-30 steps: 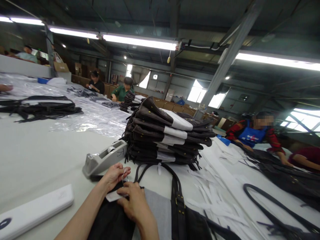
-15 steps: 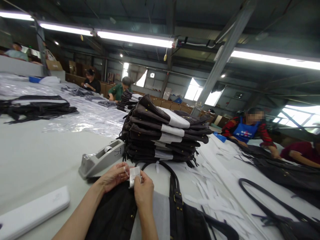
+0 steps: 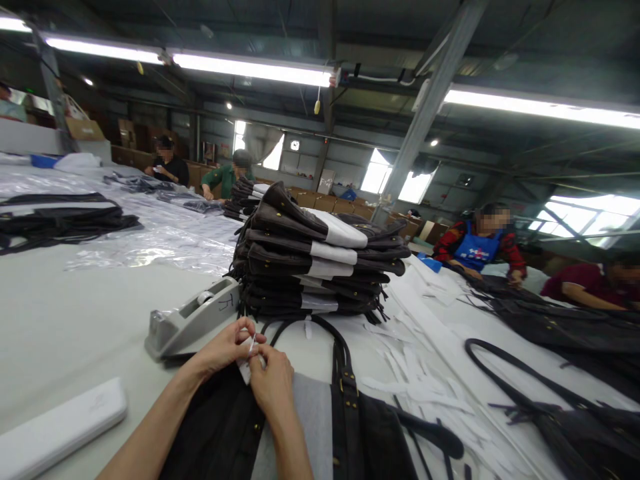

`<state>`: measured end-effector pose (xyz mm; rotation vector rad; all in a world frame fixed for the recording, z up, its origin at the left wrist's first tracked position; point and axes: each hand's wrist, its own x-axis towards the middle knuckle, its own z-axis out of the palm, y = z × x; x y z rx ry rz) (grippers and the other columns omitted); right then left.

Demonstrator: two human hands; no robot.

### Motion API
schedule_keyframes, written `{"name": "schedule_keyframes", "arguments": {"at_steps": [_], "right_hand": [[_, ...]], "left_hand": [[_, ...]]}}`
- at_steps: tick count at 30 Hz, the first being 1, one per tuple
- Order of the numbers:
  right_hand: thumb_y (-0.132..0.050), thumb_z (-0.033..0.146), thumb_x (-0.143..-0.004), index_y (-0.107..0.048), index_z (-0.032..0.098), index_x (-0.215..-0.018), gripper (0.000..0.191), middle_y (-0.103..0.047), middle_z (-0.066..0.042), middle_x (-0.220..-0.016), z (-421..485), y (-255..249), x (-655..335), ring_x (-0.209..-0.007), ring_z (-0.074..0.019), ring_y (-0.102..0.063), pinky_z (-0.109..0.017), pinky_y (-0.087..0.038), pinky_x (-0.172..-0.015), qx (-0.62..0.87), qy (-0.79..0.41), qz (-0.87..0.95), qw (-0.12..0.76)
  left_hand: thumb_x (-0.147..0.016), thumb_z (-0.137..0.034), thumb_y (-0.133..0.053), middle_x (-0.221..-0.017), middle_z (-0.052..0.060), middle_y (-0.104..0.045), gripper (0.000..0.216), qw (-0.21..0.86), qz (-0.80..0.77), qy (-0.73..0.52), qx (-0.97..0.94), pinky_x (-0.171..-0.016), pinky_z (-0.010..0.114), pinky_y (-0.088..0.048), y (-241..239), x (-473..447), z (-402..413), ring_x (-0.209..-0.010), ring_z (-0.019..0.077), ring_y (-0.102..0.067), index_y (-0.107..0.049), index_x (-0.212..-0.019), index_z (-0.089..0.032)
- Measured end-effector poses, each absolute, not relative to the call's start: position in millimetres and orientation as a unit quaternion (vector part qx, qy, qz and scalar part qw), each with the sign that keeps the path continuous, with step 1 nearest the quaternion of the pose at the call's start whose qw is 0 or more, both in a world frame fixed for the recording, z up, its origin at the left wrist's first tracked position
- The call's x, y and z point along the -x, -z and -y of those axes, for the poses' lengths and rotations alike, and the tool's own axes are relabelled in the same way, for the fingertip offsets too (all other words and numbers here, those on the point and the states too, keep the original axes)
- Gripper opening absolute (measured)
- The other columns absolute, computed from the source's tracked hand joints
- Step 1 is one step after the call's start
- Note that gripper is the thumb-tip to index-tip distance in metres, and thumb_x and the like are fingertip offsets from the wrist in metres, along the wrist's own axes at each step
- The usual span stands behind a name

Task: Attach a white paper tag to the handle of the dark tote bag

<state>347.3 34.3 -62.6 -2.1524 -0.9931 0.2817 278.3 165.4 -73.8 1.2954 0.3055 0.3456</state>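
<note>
Factory table (image 3: 75, 320), left hand (image 3: 227, 347), right hand (image 3: 273, 383) pinching white tag (image 3: 246, 367)

— What do the hands hold?
— The left hand (image 3: 227, 345) and right hand (image 3: 273, 387) pinch a small white tag (image 3: 249, 360) together over a dark bag (image 3: 300, 433) at the table's (image 3: 75, 320) near edge.
— And nearby?
— A grey tape dispenser (image 3: 193, 320) lies just beside a stack of bags (image 3: 315, 267).
</note>
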Motion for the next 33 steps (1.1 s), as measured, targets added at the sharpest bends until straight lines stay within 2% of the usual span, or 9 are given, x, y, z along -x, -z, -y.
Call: {"name": "schedule_keyframes", "arguments": {"at_steps": [3,6,9,12,15,21,25,29,33], "right_hand": [[-0.051,0.039,-0.083,-0.068,0.024,-0.100,0.028,-0.071,-0.007,-0.092,-35.6,64.6,-351.6,-0.087,-0.0237,-0.062,-0.034,-0.044,-0.076,0.823,-0.115,0.375,0.411],[-0.049,0.027,-0.081,-0.067,0.018,-0.100,0.027,-0.070,-0.008,-0.092,-32.1,67.3,-362.8,-0.087,-0.0204,-0.063,-0.031,-0.046,-0.079,0.803,-0.128,0.369,0.450],[-0.049,0.017,-0.076,-0.066,0.016,-0.102,0.031,-0.070,-0.008,-0.097,-25.8,71.5,-375.0,-0.091,-0.0187,-0.063,-0.030,-0.046,-0.084,0.793,-0.140,0.383,0.453],[-0.051,0.013,-0.071,-0.065,0.020,-0.105,0.038,-0.070,-0.004,-0.094,-22.0,75.7,-380.2,-0.088,-0.0176,-0.063,-0.029,-0.047,-0.082,0.782,-0.169,0.416,0.432],[-0.045,0.010,-0.072,-0.064,0.020,-0.106,0.040,-0.071,-0.005,-0.094,-22.1,77.8,-379.4,-0.089,-0.0171,-0.064,-0.029,-0.047,-0.083,0.784,-0.171,0.414,0.431],[-0.045,0.011,-0.073,-0.064,0.020,-0.107,0.040,-0.071,-0.005,-0.094,-21.4,75.2,-378.3,-0.089,-0.0171,-0.065,-0.028,-0.047,-0.083,0.781,-0.176,0.418,0.430],[-0.052,0.014,-0.069,-0.065,0.023,-0.108,0.042,-0.070,-0.003,-0.103,-18.2,69.8,-376.5,-0.096,-0.0185,-0.063,-0.030,-0.047,-0.087,0.771,-0.194,0.448,0.407],[-0.057,0.018,-0.068,-0.066,0.024,-0.104,0.038,-0.070,-0.003,-0.102,-17.1,66.3,-373.5,-0.097,-0.0206,-0.063,-0.032,-0.046,-0.087,0.781,-0.191,0.446,0.393],[-0.049,0.022,-0.080,-0.064,0.022,-0.107,0.031,-0.070,-0.008,-0.101,-20.4,70.9,-372.9,-0.097,-0.0222,-0.063,-0.034,-0.045,-0.088,0.796,-0.143,0.420,0.411]], "left_hand": [[-0.056,-0.011,-0.075,-0.074,-0.002,-0.068,0.043,0.754,-0.176,-0.172,-0.609,-0.057,0.024,-0.046,72.3,-278.9,-168.0,-0.060,0.0163,-0.063,-0.045,-0.084,-0.022],[-0.052,-0.008,-0.072,-0.063,-0.004,-0.065,0.046,0.742,-0.234,-0.191,-0.599,-0.053,0.024,-0.045,75.5,-278.3,-174.0,-0.054,0.0160,-0.061,-0.042,-0.083,-0.023],[-0.051,-0.007,-0.068,-0.056,-0.006,-0.062,0.047,0.729,-0.278,-0.212,-0.588,-0.046,0.021,-0.040,78.2,-276.5,-179.9,-0.045,0.0141,-0.056,-0.041,-0.086,-0.023],[-0.049,-0.004,-0.062,-0.064,-0.004,-0.067,0.056,0.729,-0.286,-0.226,-0.580,-0.047,0.021,-0.040,74.6,-274.8,-179.8,-0.046,0.0134,-0.055,-0.041,-0.097,-0.024],[-0.046,-0.004,-0.057,-0.069,-0.001,-0.069,0.062,0.721,-0.282,-0.213,-0.596,-0.047,0.022,-0.039,67.8,-274.1,-175.4,-0.046,0.0134,-0.055,-0.045,-0.105,-0.022],[-0.047,-0.006,-0.053,-0.075,0.001,-0.070,0.056,0.609,-0.410,-0.295,-0.611,-0.048,0.023,-0.038,65.8,-260.1,-191.6,-0.048,0.0138,-0.053,-0.050,-0.102,-0.021],[-0.052,-0.007,-0.055,-0.062,-0.003,-0.066,0.040,0.511,-0.482,-0.326,-0.632,-0.048,0.024,-0.031,62.2,-241.6,-213.9,-0.045,0.0145,-0.047,-0.058,-0.088,-0.022],[-0.048,-0.001,-0.050,-0.059,-0.003,-0.066,0.035,0.458,-0.417,-0.286,-0.731,-0.054,0.024,-0.033,47.9,-235.6,-215.6,-0.057,0.0183,-0.055,-0.063,-0.072,-0.023],[-0.053,-0.001,-0.048,-0.070,0.000,-0.069,0.037,0.470,-0.298,-0.197,-0.807,-0.057,0.024,-0.037,21.1,-231.5,-197.5,-0.064,0.0193,-0.059,-0.063,-0.079,-0.022]]}}
